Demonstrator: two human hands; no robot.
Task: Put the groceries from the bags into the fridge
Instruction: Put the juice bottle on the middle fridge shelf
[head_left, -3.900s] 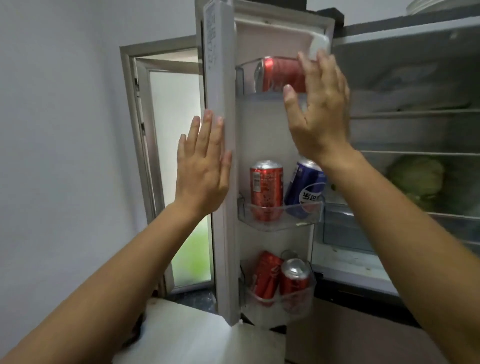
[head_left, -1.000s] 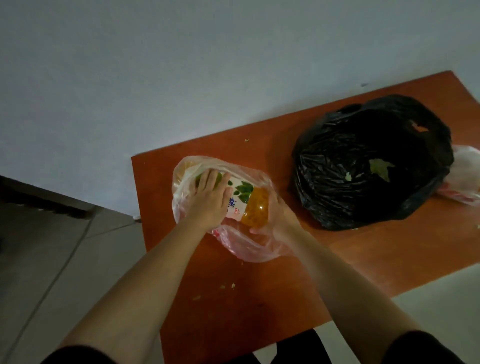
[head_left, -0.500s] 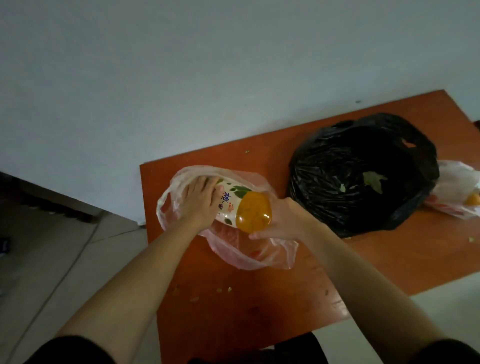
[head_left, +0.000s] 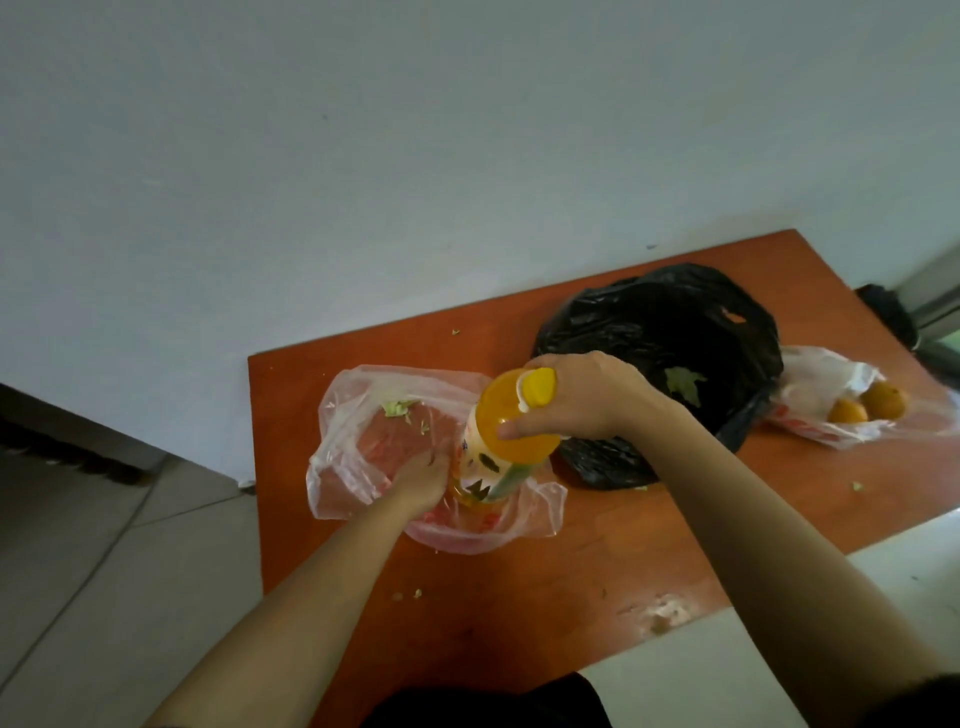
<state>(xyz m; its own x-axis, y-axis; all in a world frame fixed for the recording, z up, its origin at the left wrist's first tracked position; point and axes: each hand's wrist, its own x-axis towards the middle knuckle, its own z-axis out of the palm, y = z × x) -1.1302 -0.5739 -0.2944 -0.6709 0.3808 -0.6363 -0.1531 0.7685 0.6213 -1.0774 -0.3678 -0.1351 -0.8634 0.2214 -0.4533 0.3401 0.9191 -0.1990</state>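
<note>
The plastic bottle of orange drink with a yellow cap (head_left: 498, 408) stands nearly upright, its base inside the crumpled clear plastic bag (head_left: 363, 415) on the orange-brown tabletop (head_left: 519, 597). The right grip (head_left: 582, 400) is curled round its shoulder, just under the cap. The left grip (head_left: 421, 478) lies at the base; whether it clasps bottle or film I cannot tell. If the film clings, the bag may lift too, or the smooth shoulder may slip.
</note>
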